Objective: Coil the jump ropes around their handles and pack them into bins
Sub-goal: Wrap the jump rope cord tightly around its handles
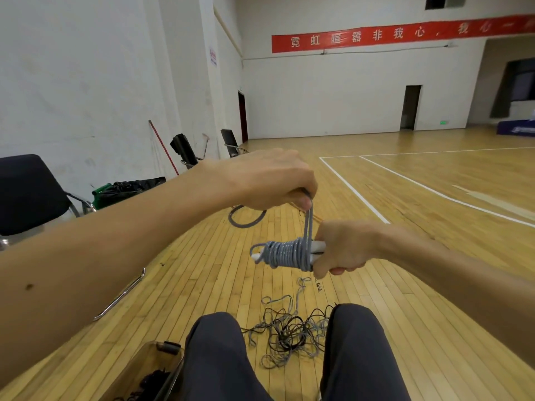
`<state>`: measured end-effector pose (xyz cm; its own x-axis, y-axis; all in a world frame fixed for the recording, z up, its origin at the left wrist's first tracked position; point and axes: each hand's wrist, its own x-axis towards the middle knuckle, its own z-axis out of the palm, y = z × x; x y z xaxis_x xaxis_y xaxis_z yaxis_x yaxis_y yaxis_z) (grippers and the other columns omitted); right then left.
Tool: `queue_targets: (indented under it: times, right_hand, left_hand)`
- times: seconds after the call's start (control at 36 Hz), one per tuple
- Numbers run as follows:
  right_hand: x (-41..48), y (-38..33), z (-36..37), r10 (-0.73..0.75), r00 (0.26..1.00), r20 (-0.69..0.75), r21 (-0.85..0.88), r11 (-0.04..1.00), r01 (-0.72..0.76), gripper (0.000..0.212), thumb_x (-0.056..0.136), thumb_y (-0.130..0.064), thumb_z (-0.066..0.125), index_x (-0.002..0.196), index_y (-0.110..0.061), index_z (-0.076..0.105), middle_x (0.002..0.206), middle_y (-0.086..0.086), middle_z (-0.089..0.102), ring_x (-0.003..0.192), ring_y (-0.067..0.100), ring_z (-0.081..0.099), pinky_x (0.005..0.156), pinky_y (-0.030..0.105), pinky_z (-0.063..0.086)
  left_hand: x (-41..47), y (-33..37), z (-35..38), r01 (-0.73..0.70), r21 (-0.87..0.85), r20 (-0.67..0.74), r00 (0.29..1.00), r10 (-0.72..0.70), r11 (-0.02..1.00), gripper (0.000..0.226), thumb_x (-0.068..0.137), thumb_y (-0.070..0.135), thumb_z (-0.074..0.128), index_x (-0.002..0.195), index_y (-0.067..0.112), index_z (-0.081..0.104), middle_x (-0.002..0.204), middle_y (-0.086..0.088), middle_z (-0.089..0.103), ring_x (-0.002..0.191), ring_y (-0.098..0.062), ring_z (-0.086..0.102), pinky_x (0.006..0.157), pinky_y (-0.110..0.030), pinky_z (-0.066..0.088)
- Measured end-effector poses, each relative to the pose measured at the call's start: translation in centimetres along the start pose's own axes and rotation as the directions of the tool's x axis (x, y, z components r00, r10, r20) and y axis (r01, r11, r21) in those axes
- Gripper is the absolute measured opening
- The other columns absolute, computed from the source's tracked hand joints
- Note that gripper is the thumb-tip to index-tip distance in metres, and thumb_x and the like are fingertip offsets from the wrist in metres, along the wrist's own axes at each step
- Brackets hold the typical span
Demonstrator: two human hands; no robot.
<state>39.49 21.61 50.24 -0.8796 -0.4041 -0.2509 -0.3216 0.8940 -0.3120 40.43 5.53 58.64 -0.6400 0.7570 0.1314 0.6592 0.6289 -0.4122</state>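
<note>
- The right hand point(341, 250), at centre right of the frame, grips the white handles point(318, 246) at one end, fingers curled under them. The handles lie level and point left.
- The left hand point(269, 180), above and a little left of it, pinches a doubled strand of the grey jump rope point(286, 253) between thumb and fingers. The strand runs taut down to the handles.
- The rope is coiled in close turns round the middle of the handles. One white tip and a small loop stick out at the coil's left edge.
- Below the hands, a tangle of ropes point(292, 334), grey and dark, lies on the wooden floor point(434, 285) between the person's knees point(214, 357).
- A clear brownish bin point(139, 369) sits against the left knee at the lower edge, with dark rope inside.
- A metal chair leg point(121, 296) lies along the floor at lower left. A black chair point(29, 192) stands at the left edge.
- Bare floor with white court lines point(356, 192) spreads to the right and back to the far wall.
</note>
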Motion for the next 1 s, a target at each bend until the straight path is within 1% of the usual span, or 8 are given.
queue_targets:
  times: [0.11,0.25,0.42,0.53,0.72,0.81,0.89,1.0]
  right_hand:
    - [-0.9,-0.2,0.2,-0.101,0.995,-0.019,0.001,0.995,0.101,0.021,0.083,-0.017,0.072,0.065,-0.011,0.062,0.055,-0.003,0.057,0.05,0.013,0.047,0.049,0.022,0.037]
    - [-2.1,-0.3,0.6,-0.215,0.976,-0.046,0.003,0.977,0.215,0.02,0.082,-0.018,0.073,0.066,-0.01,0.063,0.054,-0.005,0.057,0.048,0.011,0.047,0.05,0.023,0.037]
    - [-2.9,-0.5,0.8,-0.322,0.943,-0.084,0.024,0.946,0.324,0.019,0.084,-0.015,0.073,0.069,-0.009,0.062,0.047,-0.009,0.054,0.044,0.004,0.047,0.048,0.018,0.039]
    - [-3.1,-0.7,1.0,-0.403,0.912,-0.078,0.065,0.911,0.408,0.02,0.083,-0.015,0.074,0.069,-0.007,0.062,0.05,-0.007,0.055,0.047,0.009,0.05,0.051,0.024,0.042]
    - [-3.0,-1.2,0.8,-0.502,0.854,-0.138,0.203,0.83,0.52,0.018,0.085,-0.011,0.075,0.072,-0.009,0.063,0.055,-0.003,0.058,0.05,0.01,0.053,0.052,0.024,0.043]
    - [-3.1,-1.2,0.2,-0.531,0.822,-0.205,0.281,0.773,0.569,0.015,0.086,-0.008,0.075,0.077,-0.007,0.064,0.06,-0.002,0.06,0.053,0.008,0.055,0.051,0.018,0.044]
    - [-2.9,-0.8,-0.3,-0.523,0.806,-0.277,0.377,0.713,0.592,0.018,0.086,-0.005,0.075,0.076,-0.014,0.064,0.06,-0.004,0.059,0.054,0.008,0.054,0.05,0.019,0.044]
    - [-2.5,-0.3,-0.9,-0.44,0.817,-0.372,0.466,0.673,0.575,0.009,0.086,-0.008,0.074,0.084,-0.009,0.066,0.061,-0.005,0.059,0.052,0.007,0.051,0.047,0.018,0.042]
  left_hand:
    - [0.4,-0.3,0.3,0.024,-0.113,-0.011,1.0,-0.025,0.993,0.02,0.099,0.036,0.058,0.099,0.022,0.072,0.089,0.009,0.068,0.087,-0.013,0.062,0.083,-0.041,0.049]
    - [0.2,-1.0,0.8,0.089,-0.27,0.041,0.996,-0.08,0.959,0.013,0.096,0.038,0.062,0.09,0.027,0.066,0.074,0.007,0.066,0.053,-0.006,0.064,0.063,-0.034,0.058]
    - [-0.2,-1.5,1.6,0.123,-0.368,0.052,0.992,-0.111,0.922,0.011,0.093,0.042,0.065,0.084,0.035,0.064,0.075,0.009,0.063,0.063,-0.005,0.06,0.063,-0.027,0.049]
    - [-0.6,-1.8,2.3,0.133,-0.445,0.059,0.991,-0.119,0.886,0.014,0.088,0.048,0.067,0.079,0.038,0.067,0.076,0.002,0.064,0.073,-0.015,0.056,0.071,-0.039,0.047]
    - [-2.5,-2.9,4.0,0.174,-0.78,0.126,0.985,-0.121,0.602,0.015,0.094,0.029,0.066,0.084,0.019,0.073,0.052,0.007,0.055,0.045,-0.009,0.046,0.046,-0.021,0.038]
    - [-3.0,-3.3,5.6,0.181,-0.837,0.121,0.981,-0.149,0.515,0.019,0.089,0.041,0.066,0.09,0.024,0.075,0.065,0.0,0.065,0.053,-0.011,0.055,0.049,-0.024,0.044]
    - [-3.7,-3.6,7.1,0.223,-0.808,0.165,0.974,-0.153,0.546,0.007,0.092,0.014,0.066,0.095,0.008,0.067,0.079,-0.008,0.066,0.066,-0.012,0.063,0.062,-0.035,0.057]
    - [-4.1,-1.6,6.9,0.216,-0.826,0.109,0.967,-0.228,0.52,0.024,0.099,0.017,0.048,0.076,0.015,0.053,0.066,0.002,0.049,0.049,0.0,0.047,0.05,-0.014,0.044]
